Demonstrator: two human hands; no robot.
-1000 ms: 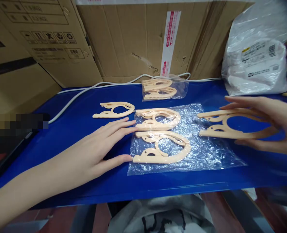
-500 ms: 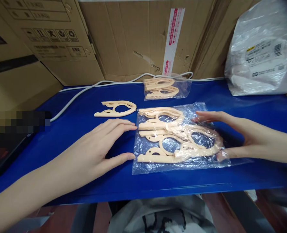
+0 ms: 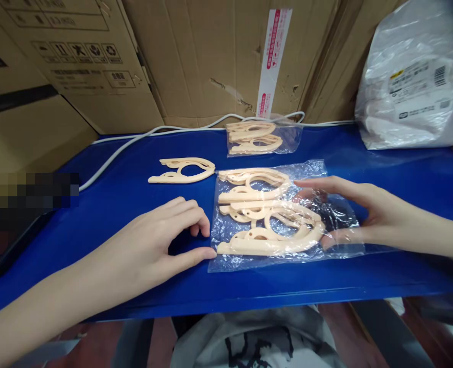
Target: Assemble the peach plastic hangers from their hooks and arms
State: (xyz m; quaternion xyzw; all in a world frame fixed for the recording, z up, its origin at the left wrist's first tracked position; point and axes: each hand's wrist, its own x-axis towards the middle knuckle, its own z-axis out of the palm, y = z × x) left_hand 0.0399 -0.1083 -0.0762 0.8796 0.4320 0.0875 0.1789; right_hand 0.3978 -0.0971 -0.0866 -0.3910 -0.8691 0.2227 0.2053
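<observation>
A clear plastic bag (image 3: 344, 225) lies flat, with several beige folding hangers (image 3: 264, 248) stacked folded inside it in two groups. My right hand (image 3: 349, 214) is at the bag's right side, thumb and fingers spread apart in a C shape. Its thumb touches the rounded end of the lower hangers, and its fingertips rest by the upper group. At the left edge of the bag is my left hand (image 3: 172, 232), its thumb against the lower hangers' end, fingers bent and apart from the thumb. One loose folded hanger (image 3: 199, 178) lies beyond my left hand.
A smaller bag of hangers (image 3: 291, 140) lies at the back of the blue table (image 3: 153, 301). A white cable (image 3: 115, 158) runs along cardboard boxes (image 3: 211, 61). A white plastic package (image 3: 410, 102) stands at back right; a dark, pixelated object (image 3: 15, 240) is at left.
The lower right hanger in the bag has slid left over the other lower hangers. My right hand has moved left with it. My left hand's fingers have bent inward.
</observation>
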